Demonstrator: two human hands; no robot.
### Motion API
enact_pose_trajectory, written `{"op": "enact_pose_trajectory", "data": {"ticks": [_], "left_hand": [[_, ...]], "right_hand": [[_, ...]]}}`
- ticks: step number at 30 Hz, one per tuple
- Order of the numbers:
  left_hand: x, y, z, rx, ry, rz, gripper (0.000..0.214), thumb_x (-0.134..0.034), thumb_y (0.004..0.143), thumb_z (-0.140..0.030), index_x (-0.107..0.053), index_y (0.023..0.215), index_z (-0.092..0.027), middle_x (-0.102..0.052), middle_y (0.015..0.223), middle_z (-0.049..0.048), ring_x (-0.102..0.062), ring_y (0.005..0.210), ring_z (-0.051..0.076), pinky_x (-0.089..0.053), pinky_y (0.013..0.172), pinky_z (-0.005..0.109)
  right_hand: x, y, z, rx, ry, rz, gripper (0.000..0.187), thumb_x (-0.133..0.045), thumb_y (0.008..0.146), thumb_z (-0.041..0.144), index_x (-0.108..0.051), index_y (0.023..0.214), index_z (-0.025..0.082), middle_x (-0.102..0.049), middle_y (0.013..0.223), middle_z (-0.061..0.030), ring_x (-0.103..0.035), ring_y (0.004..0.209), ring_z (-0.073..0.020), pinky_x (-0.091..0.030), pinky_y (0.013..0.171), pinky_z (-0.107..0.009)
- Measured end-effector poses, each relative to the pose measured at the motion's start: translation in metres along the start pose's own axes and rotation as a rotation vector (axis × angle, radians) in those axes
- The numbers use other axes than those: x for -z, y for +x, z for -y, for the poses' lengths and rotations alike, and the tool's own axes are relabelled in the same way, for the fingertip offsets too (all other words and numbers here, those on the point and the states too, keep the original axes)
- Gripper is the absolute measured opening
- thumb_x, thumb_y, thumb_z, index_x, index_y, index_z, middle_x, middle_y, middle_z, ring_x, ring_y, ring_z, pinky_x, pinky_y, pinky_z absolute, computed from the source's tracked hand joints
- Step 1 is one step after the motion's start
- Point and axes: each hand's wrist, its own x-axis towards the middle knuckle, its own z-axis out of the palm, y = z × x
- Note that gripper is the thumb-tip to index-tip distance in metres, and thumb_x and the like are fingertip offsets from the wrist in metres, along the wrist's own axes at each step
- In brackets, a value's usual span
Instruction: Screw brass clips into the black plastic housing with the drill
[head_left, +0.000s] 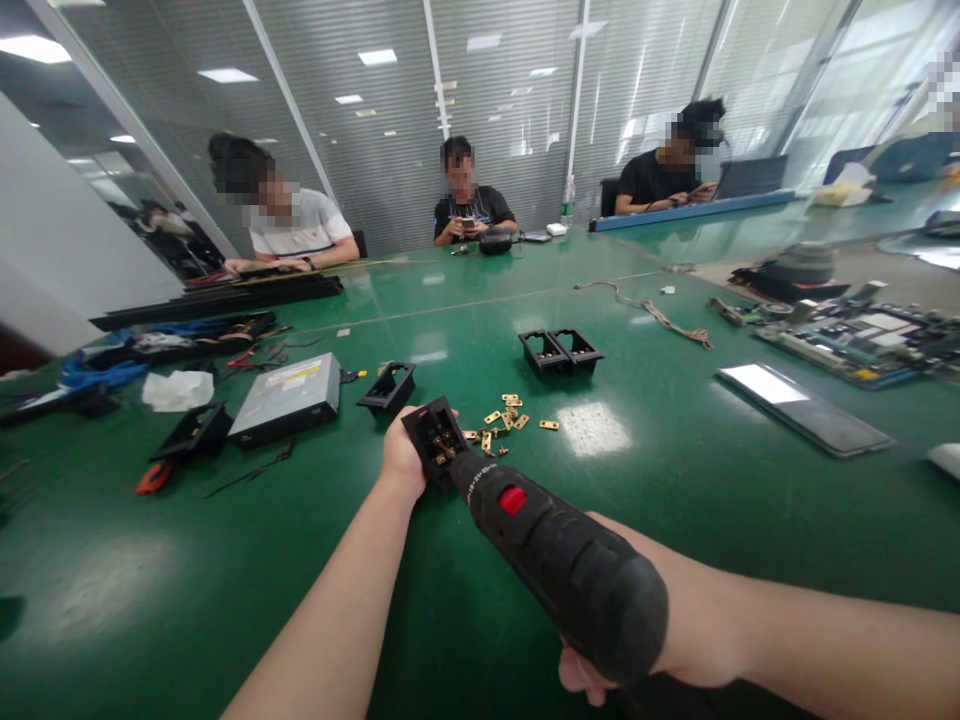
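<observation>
My left hand (403, 458) grips a black plastic socket housing (433, 432) by its left side, tilted with its open face toward me; brass pieces show inside. My right hand (589, 668) is wrapped around the handle of a black cordless drill (559, 550) with a red switch on top. The drill's nose points into the housing, and its tip is hidden there. Just beyond lie several loose brass plates (514, 415) and small screws. Another black housing (387, 388) rests behind my left hand, and a joined pair of housings (561, 352) sits farther back.
At left are a silver disc drive (289, 398), a black housing (193, 432), an orange tool (154, 478) and blue cables (105, 370). On the right lie a phone (802, 408), circuit boards (862, 330) and a cable (652, 310). Several people sit across the green table (187, 600).
</observation>
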Motion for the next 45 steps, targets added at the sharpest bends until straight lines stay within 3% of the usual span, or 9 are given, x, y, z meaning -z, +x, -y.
{"op": "enact_pose_trajectory", "data": {"ticks": [5, 19, 22, 27, 32, 39, 45], "left_hand": [[-0.0002, -0.0003, -0.0006, 0.017, -0.005, 0.005, 0.033, -0.046, 0.078, -0.034, -0.069, 0.075, -0.01, -0.068, 0.062, 0.0108, -0.065, 0.053, 0.023, -0.054, 0.054, 0.035], [-0.0057, -0.0038, -0.0026, 0.02, -0.016, -0.02, 0.031, -0.045, 0.08, -0.031, -0.067, 0.074, -0.01, -0.069, 0.064, 0.011, -0.065, 0.054, 0.022, -0.055, 0.054, 0.034], [-0.0062, -0.0035, -0.0026, -0.001, -0.012, -0.027, 0.029, -0.046, 0.078, -0.03, -0.067, 0.075, -0.011, -0.069, 0.063, 0.0104, -0.064, 0.052, 0.022, -0.055, 0.054, 0.035], [-0.0042, -0.0012, -0.0022, 0.013, 0.008, -0.01, 0.033, -0.044, 0.079, -0.033, -0.068, 0.077, -0.011, -0.068, 0.064, 0.011, -0.065, 0.053, 0.024, -0.053, 0.052, 0.036], [-0.0029, -0.0004, -0.0016, 0.003, 0.029, 0.015, 0.033, -0.046, 0.079, -0.034, -0.069, 0.078, -0.01, -0.068, 0.063, 0.0112, -0.066, 0.055, 0.025, -0.054, 0.053, 0.037], [-0.0034, -0.0003, -0.0021, 0.003, 0.024, 0.0, 0.033, -0.046, 0.079, -0.031, -0.07, 0.086, -0.009, -0.068, 0.061, 0.0103, -0.066, 0.055, 0.026, -0.053, 0.053, 0.037], [-0.0042, -0.0008, -0.0019, -0.021, 0.005, -0.018, 0.031, -0.048, 0.078, -0.03, -0.07, 0.085, -0.01, -0.069, 0.064, 0.0097, -0.065, 0.053, 0.024, -0.054, 0.053, 0.036]], "right_hand": [[0.0009, 0.0005, -0.0009, 0.0, -0.023, -0.029, 0.031, -0.089, 0.065, 0.017, -0.064, 0.081, 0.01, -0.067, 0.069, 0.0004, -0.066, 0.061, -0.0103, -0.057, 0.055, -0.019], [0.0014, 0.0, -0.0004, -0.022, -0.048, -0.045, 0.036, -0.091, 0.059, 0.013, -0.064, 0.081, 0.011, -0.069, 0.07, 0.0001, -0.066, 0.06, -0.0106, -0.056, 0.054, -0.019], [0.0001, -0.0009, 0.0025, -0.01, -0.022, -0.048, 0.036, -0.093, 0.058, 0.016, -0.064, 0.08, 0.011, -0.068, 0.069, 0.0002, -0.066, 0.06, -0.0111, -0.056, 0.053, -0.019], [0.0005, -0.0031, 0.0071, -0.046, 0.005, -0.024, 0.029, -0.09, 0.068, 0.021, -0.066, 0.083, 0.01, -0.07, 0.073, -0.0021, -0.067, 0.063, -0.0105, -0.057, 0.058, -0.02], [0.0014, -0.0026, 0.0053, -0.039, 0.03, -0.044, 0.042, -0.093, 0.063, 0.022, -0.067, 0.094, 0.011, -0.071, 0.072, -0.001, -0.067, 0.06, -0.0113, -0.056, 0.054, -0.02], [0.0012, -0.0022, 0.0042, -0.046, 0.047, -0.049, 0.043, -0.089, 0.072, 0.038, -0.067, 0.096, 0.011, -0.07, 0.072, -0.0019, -0.066, 0.06, -0.0113, -0.055, 0.055, -0.021], [0.0016, -0.0037, 0.007, -0.029, 0.016, -0.051, 0.04, -0.092, 0.065, 0.023, -0.066, 0.093, 0.012, -0.07, 0.071, -0.0003, -0.067, 0.06, -0.0114, -0.055, 0.055, -0.02]]}}
